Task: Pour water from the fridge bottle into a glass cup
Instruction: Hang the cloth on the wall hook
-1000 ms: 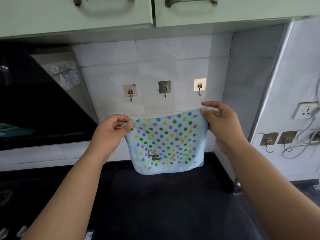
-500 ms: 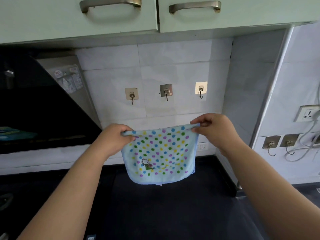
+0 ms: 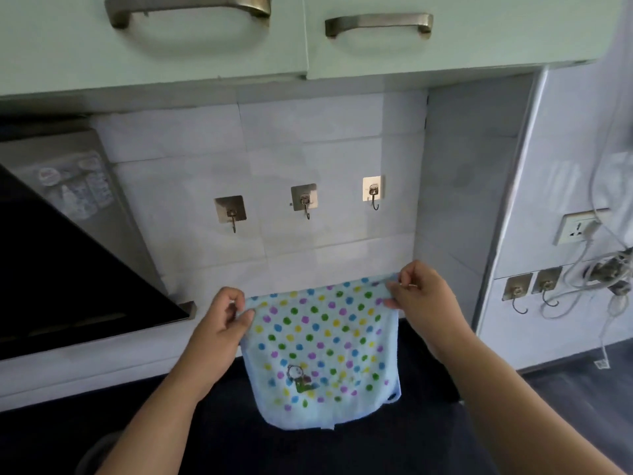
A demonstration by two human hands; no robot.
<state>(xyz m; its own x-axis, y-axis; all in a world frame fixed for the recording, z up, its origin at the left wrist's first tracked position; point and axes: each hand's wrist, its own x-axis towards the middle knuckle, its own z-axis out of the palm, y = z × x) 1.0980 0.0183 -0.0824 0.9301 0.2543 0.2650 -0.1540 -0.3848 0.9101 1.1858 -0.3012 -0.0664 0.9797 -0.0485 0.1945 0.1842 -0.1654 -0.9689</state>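
Holding a light blue cloth towel dotted in green, purple, yellow and blue [image 3: 322, 351] stretched by its top edge, left hand [image 3: 222, 323] pinching the upper left corner between thumb and curled fingers, right hand [image 3: 419, 296] pinching the upper right corner the same way. Hanging limp below both grips, above the dark countertop [image 3: 359, 450], beneath three square adhesive metal wall hooks [image 3: 304, 200] on the white tiled wall [image 3: 308, 145]. Judged soft, light and floppy, with no stiffness; best taken at corners or along the top hem, as here, or at any hanging loop, none clearly visible. No fridge bottle and no glass cup anywhere in view, so location of both unknown. Likely heavier, rigid and perhaps slick with condensation for the bottle; fragile and smooth for the cup; both calling for a full wrap round the body.
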